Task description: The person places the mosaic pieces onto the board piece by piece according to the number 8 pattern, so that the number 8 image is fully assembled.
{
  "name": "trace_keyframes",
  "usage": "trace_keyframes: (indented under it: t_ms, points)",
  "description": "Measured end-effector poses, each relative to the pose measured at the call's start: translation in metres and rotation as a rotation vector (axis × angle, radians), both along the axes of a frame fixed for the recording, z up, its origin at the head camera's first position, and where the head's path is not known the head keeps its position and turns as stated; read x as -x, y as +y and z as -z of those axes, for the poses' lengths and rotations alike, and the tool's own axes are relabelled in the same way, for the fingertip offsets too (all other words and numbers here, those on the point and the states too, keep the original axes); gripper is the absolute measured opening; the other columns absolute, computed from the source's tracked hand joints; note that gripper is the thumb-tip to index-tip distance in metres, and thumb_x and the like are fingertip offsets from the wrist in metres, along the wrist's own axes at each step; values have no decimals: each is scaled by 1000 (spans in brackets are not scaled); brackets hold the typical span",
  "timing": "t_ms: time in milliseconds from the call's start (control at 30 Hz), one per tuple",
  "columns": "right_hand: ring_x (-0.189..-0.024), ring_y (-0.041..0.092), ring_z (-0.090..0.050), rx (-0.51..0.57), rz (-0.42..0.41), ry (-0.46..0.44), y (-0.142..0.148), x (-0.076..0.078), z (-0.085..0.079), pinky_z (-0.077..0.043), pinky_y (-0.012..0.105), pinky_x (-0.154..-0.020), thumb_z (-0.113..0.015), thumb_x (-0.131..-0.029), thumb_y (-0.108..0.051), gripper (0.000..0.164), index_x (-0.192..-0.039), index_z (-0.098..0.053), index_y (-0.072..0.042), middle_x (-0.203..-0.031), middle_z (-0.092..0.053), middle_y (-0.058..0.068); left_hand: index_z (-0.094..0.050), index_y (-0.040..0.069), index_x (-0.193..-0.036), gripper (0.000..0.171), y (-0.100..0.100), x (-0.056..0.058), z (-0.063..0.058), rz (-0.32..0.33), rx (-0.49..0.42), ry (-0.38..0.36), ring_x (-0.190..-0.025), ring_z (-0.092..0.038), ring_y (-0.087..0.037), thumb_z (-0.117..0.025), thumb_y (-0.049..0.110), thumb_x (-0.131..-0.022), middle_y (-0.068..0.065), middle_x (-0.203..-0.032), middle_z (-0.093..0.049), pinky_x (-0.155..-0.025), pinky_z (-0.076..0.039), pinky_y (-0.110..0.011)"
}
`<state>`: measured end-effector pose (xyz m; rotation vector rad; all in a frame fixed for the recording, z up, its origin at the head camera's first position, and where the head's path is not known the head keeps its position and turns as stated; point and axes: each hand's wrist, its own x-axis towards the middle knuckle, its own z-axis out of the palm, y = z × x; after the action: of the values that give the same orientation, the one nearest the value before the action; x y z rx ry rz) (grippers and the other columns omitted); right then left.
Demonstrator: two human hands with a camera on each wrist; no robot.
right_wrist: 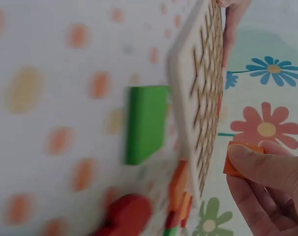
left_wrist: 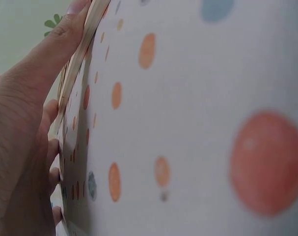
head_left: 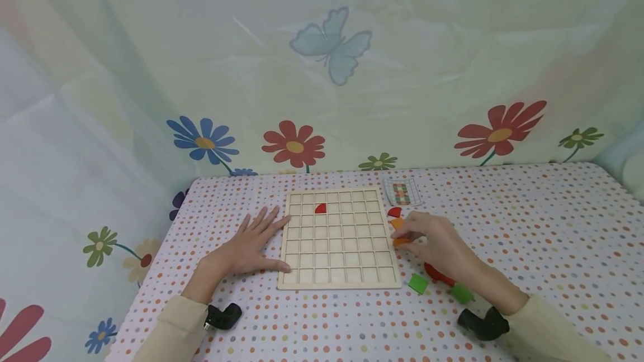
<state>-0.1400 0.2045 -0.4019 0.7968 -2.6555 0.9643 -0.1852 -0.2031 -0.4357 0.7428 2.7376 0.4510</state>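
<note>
A pale wooden grid board (head_left: 339,285) lies flat, with a red quarter-circle piece (head_left: 321,208) in its second row from the far side, third column from the left. My left hand (head_left: 255,243) is spread out on the cloth, its thumb and a fingertip at the board's left edge. Just beyond the right edge, my right hand (head_left: 434,239) pinches an orange block (right_wrist: 232,164) between thumb and fingers. Another orange piece (head_left: 397,222) and a red quarter-circle (head_left: 394,212) lie close by that hand.
Nearer me on the right lie a green piece (head_left: 417,284), another green piece (head_left: 461,293) and red pieces (head_left: 436,274) partly under my right forearm. A card with a coloured grid pattern (head_left: 402,191) sits beyond the board's far right corner. Dotted cloth covers the table.
</note>
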Motion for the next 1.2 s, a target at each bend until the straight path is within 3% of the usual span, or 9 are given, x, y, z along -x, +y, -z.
trace_keyframes:
  t_ms: [100, 267, 433, 700, 1000, 1200]
  points:
    - [-74, 10, -67, 50, -26, 17, -14, 16, -5, -62, 32, -73, -91, -72, 9, 30, -93, -80, -8, -89, -72, -4, -21, 26, -169, 111, 0, 0, 1, -2, -4, -3, -161, 3, -36, -73, 74, -83, -9, -176, -5, -126, 4, -63]
    - [-83, 19, -71, 140, -80, -68, -41, 46, -2, -63, 29, -74, -88, -76, 10, 23, -94, -79, -1, -92, -74, 3, -22, 27, -169, 111, 3, 1, 0, 6, 2, 2, -161, 2, -36, -73, 74, -83, -8, -176, -6, -127, 3, -63]
    - [-82, 21, -71, 136, -115, -94, -65, 72, 5, -63, 32, -75, -88, -77, 9, 21, -95, -79, 1, -91, -74, 6, -22, 25, -169, 110, 5, 1, 0, 17, -8, -9, -161, 2, -38, -73, 73, -84, -10, -176, -6, -126, 2, -64]
    - [-84, 22, -69, 133, -79, -201, -89, 106, 4, -62, 36, -79, -88, -80, 4, 21, -99, -80, 1, -93, -74, 7, -20, 27, -169, 112, 2, 1, 2, -16, 19, 1, -162, 4, -34, -71, 76, -83, -7, -176, -5, -127, 2, -62]
    - [-87, 22, -71, 115, -105, -285, -99, 118, 13, -61, 36, -80, -87, -83, 2, 20, -101, -81, 1, -97, -76, 8, -20, 28, -169, 112, 3, 1, 2, -20, 30, 6, -162, 4, -34, -71, 76, -83, -7, -176, -4, -127, 3, -62]
    - [-89, 24, -71, 87, -111, -249, -99, 117, 14, -61, 37, -80, -86, -83, 2, 18, -101, -82, 0, -96, -76, 8, -20, 28, -169, 112, 3, 1, 0, -26, 36, 2, -162, 5, -33, -71, 77, -82, -7, -176, -4, -127, 3, -62]
